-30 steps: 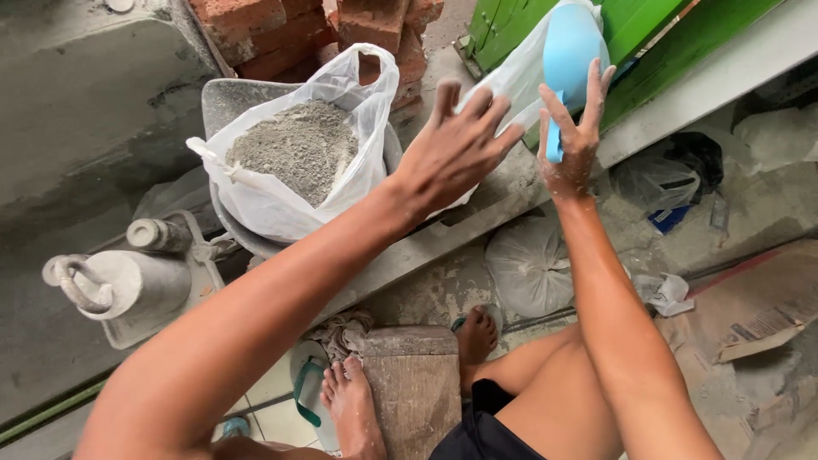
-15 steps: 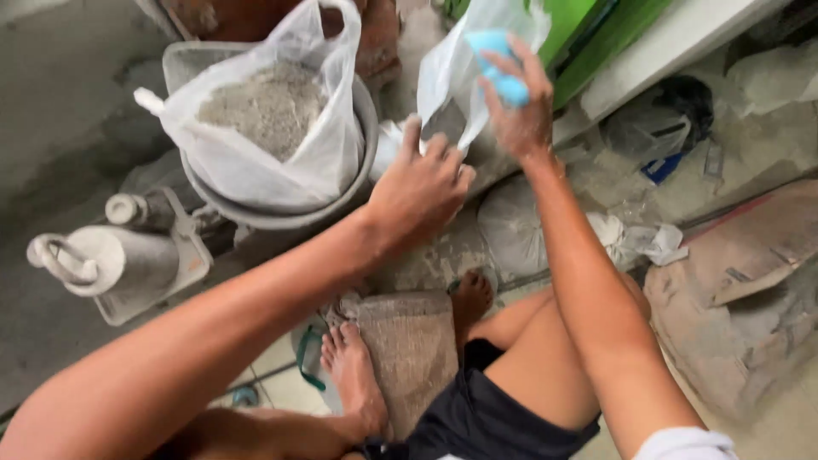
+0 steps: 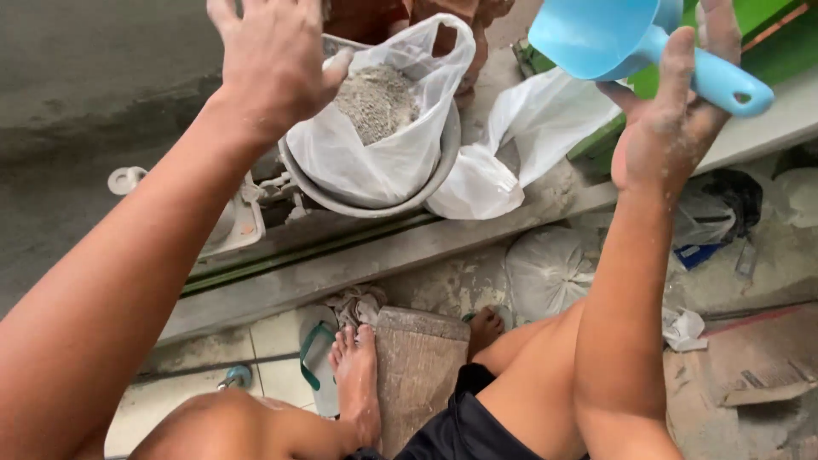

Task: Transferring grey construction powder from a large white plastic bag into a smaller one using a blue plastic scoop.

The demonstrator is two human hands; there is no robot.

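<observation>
The person's right hand (image 3: pixel 673 119), dusted with pale powder, was raised at the upper right of the frame, its fingers wrapped round the handle of a light blue plastic scoop (image 3: pixel 613 38), whose bowl sat at the top edge. The left hand (image 3: pixel 273 64) was up at the upper left, fingers spread and gripping nothing, its thumb just beside the rim of a white plastic bag (image 3: pixel 383 162). That bag stood open in a grey metal bowl (image 3: pixel 439 183) at upper centre and held a heap of grey powder (image 3: pixel 375 102). Right of the bowl, touching it, lay a second, slacker white bag (image 3: pixel 520 149) on a concrete ledge (image 3: pixel 358 264). Lower down, a bare foot (image 3: pixel 358 375) rested beside a green sandal (image 3: pixel 315 362) and a worn mat (image 3: pixel 422 366).
</observation>
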